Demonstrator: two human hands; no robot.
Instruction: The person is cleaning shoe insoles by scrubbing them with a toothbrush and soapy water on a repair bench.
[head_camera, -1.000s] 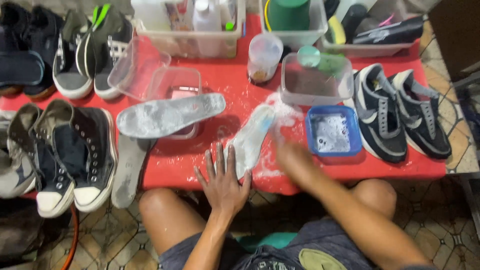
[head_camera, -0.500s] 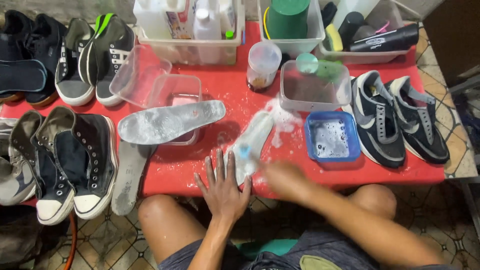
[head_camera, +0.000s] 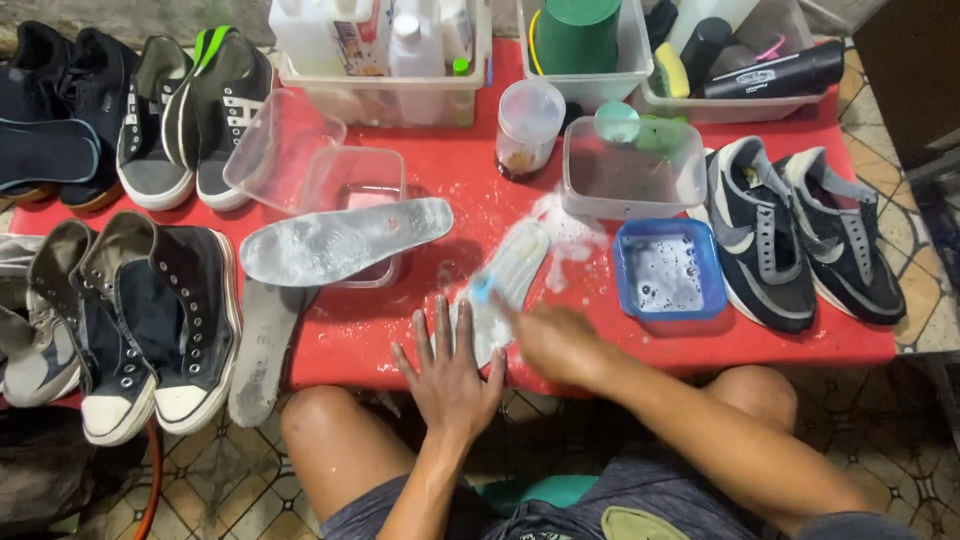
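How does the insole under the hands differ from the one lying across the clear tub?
The insole under the hands lies flat on the red table, covered in white suds, pinned by the left hand while the blurred right hand works it. The insole across the clear tub rests raised on the tub's rim, untouched, with only thin foam. Both are pale and wet.

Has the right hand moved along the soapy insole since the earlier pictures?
Yes. The right hand has slid down the soapy insole toward the near table edge, away from the blue tub. The left hand stays pressing the insole's near end.
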